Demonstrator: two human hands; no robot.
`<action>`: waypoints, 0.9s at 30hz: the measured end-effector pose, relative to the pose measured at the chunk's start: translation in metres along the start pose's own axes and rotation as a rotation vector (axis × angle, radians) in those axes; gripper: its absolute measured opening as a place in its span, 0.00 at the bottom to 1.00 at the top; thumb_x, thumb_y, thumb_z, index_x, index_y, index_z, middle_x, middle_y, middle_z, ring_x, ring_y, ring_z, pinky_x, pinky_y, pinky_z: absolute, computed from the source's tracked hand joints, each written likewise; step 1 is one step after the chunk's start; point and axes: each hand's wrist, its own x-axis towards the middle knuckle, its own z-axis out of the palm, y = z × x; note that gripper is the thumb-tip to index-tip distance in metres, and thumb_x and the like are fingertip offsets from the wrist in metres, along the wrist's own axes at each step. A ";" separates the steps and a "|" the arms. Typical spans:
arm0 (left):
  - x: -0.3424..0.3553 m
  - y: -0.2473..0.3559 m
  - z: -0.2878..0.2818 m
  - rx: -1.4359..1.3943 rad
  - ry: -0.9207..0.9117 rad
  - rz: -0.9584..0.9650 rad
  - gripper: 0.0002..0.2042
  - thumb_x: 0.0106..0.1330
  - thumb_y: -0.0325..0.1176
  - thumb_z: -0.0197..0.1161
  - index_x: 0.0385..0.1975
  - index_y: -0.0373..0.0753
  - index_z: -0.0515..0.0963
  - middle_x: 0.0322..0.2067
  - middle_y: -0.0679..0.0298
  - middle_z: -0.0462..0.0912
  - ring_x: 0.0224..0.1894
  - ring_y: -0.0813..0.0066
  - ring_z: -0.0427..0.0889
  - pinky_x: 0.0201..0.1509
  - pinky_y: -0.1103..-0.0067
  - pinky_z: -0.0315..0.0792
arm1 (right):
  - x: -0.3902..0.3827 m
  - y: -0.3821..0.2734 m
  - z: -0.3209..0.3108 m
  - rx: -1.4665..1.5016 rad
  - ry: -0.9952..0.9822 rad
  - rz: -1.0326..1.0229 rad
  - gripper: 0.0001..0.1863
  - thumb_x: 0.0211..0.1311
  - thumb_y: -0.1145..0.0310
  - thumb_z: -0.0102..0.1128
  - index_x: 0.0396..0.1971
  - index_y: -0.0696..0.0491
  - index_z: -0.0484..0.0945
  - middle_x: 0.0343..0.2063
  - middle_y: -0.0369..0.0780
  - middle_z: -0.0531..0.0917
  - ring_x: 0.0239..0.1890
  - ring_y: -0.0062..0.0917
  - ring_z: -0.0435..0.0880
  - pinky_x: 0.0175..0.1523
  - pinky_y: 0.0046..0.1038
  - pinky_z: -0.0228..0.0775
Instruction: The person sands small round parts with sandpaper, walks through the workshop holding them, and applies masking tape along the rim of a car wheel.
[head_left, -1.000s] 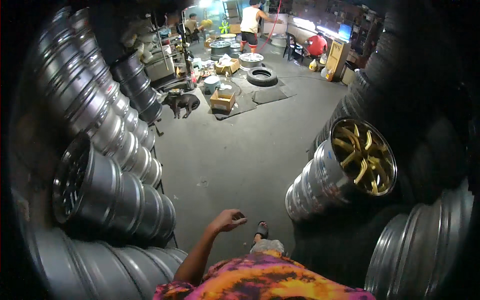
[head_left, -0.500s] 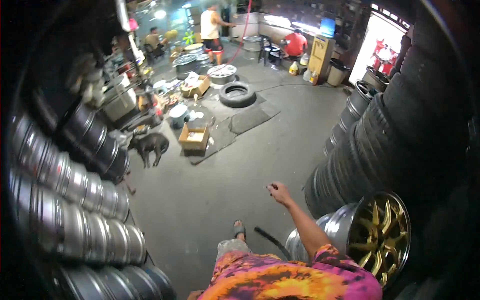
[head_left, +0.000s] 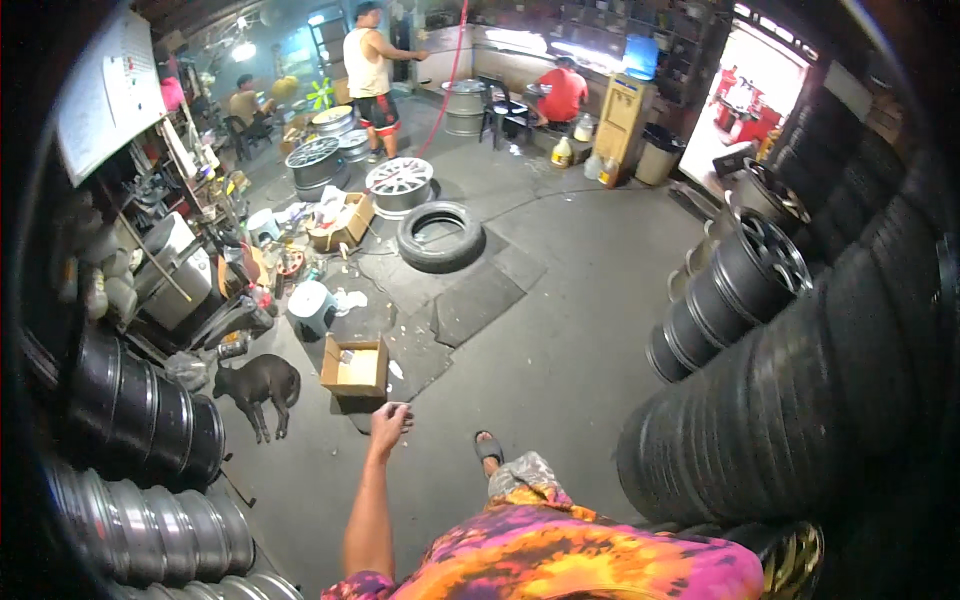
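Note:
My left hand (head_left: 388, 428) swings forward over the floor, its fingers loosely bent and apart, nothing visible in them. Just past it stands an open cardboard box (head_left: 356, 372) with small items inside. My right hand is out of the picture. One sandalled foot (head_left: 488, 449) steps ahead of me. Farther on, a black tire (head_left: 440, 237) lies flat on dark mats (head_left: 480, 303).
A black dog (head_left: 262, 390) lies at left, near stacked wheel rims (head_left: 150, 525). Stacked tires (head_left: 730, 410) and dark rims (head_left: 730, 290) line the right side. A standing person (head_left: 372, 75) and a seated one in red (head_left: 563, 92) are at the back.
I have moved forward, so the box, dog and tire are nearer. My right hand and forearm have left the view; my left hand and forearm have come in.

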 end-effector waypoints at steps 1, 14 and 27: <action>0.031 0.012 0.009 -0.010 0.008 0.058 0.12 0.68 0.37 0.62 0.33 0.31 0.81 0.25 0.63 0.82 0.26 0.79 0.80 0.29 0.79 0.74 | 0.025 -0.010 -0.027 -0.020 0.006 -0.009 0.19 0.59 0.53 0.54 0.37 0.51 0.85 0.36 0.45 0.86 0.35 0.41 0.86 0.42 0.41 0.77; 0.092 -0.148 -0.068 -0.305 0.204 -1.220 0.08 0.64 0.30 0.56 0.22 0.39 0.74 0.14 0.63 0.74 0.13 0.72 0.73 0.17 0.72 0.74 | 0.308 -0.468 -0.632 0.181 0.729 -0.459 0.14 0.60 0.61 0.62 0.37 0.55 0.86 0.30 0.42 0.88 0.33 0.26 0.86 0.40 0.30 0.77; 0.569 0.036 -0.176 -0.597 0.335 -0.426 0.11 0.69 0.36 0.61 0.40 0.34 0.79 0.29 0.61 0.83 0.25 0.78 0.80 0.25 0.81 0.74 | 0.573 -0.383 -0.548 -0.548 -0.013 -0.321 0.22 0.56 0.47 0.58 0.33 0.52 0.87 0.36 0.49 0.86 0.40 0.44 0.86 0.47 0.45 0.76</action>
